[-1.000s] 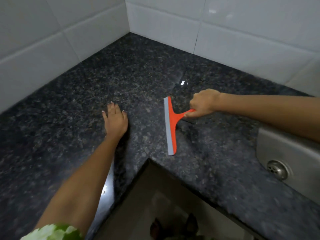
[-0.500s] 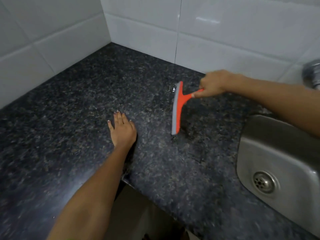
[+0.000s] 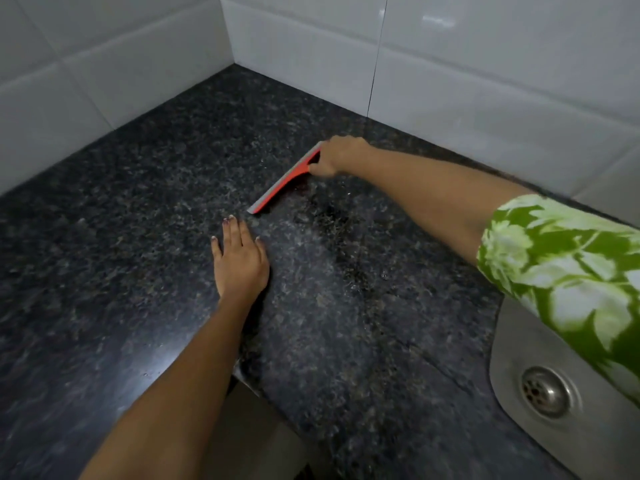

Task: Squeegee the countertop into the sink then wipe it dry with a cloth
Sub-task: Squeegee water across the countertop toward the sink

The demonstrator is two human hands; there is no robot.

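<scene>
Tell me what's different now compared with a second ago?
The right hand has carried the orange squeegee away from the sink, farther back toward the tiled wall, and swung its blade to a slant, its near tip now close to the left hand's fingertips. The grip on the handle is unchanged. The left hand stays flat on the granite countertop.
</scene>
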